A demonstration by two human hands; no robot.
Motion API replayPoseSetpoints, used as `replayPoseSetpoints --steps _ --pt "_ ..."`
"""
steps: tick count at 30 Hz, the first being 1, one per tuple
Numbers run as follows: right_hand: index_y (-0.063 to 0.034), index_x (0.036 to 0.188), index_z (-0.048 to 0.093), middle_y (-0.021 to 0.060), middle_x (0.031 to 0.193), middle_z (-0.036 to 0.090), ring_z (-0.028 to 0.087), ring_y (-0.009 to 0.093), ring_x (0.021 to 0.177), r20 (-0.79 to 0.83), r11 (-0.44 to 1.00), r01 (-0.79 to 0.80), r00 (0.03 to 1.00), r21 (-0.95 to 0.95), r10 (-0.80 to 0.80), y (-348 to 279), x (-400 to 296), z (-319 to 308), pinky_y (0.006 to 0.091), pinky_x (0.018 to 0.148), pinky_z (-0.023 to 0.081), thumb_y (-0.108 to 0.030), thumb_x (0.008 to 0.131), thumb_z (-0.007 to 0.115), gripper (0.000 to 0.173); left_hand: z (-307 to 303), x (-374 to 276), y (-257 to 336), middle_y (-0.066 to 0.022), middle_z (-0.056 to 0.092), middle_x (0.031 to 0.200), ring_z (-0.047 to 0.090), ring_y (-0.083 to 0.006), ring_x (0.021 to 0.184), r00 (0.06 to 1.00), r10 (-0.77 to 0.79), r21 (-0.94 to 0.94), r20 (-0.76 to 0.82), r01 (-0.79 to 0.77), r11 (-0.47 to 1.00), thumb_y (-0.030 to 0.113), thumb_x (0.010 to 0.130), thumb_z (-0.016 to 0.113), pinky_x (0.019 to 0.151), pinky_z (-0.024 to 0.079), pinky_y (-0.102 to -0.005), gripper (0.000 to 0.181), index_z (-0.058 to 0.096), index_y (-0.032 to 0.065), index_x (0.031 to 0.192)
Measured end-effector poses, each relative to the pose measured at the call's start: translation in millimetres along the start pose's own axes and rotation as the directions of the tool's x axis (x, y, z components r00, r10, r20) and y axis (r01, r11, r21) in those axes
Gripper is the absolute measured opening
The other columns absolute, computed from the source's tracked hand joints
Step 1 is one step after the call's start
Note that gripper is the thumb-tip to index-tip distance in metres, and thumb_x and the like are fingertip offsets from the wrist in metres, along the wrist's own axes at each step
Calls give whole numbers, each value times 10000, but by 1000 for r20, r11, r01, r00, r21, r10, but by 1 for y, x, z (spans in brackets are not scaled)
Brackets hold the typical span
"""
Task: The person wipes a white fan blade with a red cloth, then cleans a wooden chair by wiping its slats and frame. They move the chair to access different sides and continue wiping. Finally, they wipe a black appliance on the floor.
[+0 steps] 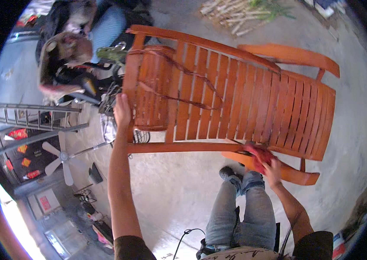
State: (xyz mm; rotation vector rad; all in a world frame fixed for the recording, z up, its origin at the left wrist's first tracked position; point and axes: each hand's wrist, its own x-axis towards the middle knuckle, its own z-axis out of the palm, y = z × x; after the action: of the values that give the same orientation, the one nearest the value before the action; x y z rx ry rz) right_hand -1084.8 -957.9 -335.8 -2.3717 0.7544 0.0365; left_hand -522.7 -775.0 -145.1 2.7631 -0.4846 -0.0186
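A reddish-brown slatted wooden reclining chair stretches across the view before me, its headrest end to the left. My left hand grips the top rail at that end, its fingers partly hidden by the edge. In my right hand is a crumpled red cloth, pressed against the near armrest close to where it meets the side rail. A slatted wooden headrest pillow lies at the chair's head. Two loops of brown strap run from it over the back slats.
Behind the headrest stands a motorbike or scooter, blurred. A ladder and a standing fan are at the left. Cut stalks with green leaves lie on the concrete floor beyond the chair. The far armrest juts outward.
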Motion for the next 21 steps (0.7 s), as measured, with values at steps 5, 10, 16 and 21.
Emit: replayPoseSetpoints --steps 5,10,16,21 --pt "-155 1061 572 175 1151 418 366 382 1125 101 907 -261 946 -330 309 91 -104 -65 439 956 320 -72 769 509 310 1 -3 -55 -175 514 1131 473 -235 1082 999 -7 -633 35 28 774 422 939 311 951 335 -334 527 505 -7 1175" --pt "-131 1234 447 188 1263 397 345 368 1202 -150 444 -769 561 -460 814 164 -136 -123 466 976 326 -200 775 608 491 -100 -101 -38 -154 449 1229 381 -287 1181 929 283 -69 -237 -307 949 131 914 407 1012 259 -365 293 511 43 1173" --pt "-138 1306 342 160 1196 482 524 321 1013 -153 352 -664 340 659 928 154 -146 -63 432 738 467 -242 798 589 574 -105 -300 -123 -12 485 522 443 -103 399 870 -468 -301 -157 409 862 188 900 499 382 365 -248 207 605 40 801" --pt "-132 1311 294 102 1183 481 542 254 991 80 140 -232 738 963 670 -48 -91 -69 455 688 516 -152 846 481 501 -67 -428 -73 -130 482 529 490 -207 558 761 -592 -346 265 648 678 391 921 352 590 395 -366 468 682 74 823"
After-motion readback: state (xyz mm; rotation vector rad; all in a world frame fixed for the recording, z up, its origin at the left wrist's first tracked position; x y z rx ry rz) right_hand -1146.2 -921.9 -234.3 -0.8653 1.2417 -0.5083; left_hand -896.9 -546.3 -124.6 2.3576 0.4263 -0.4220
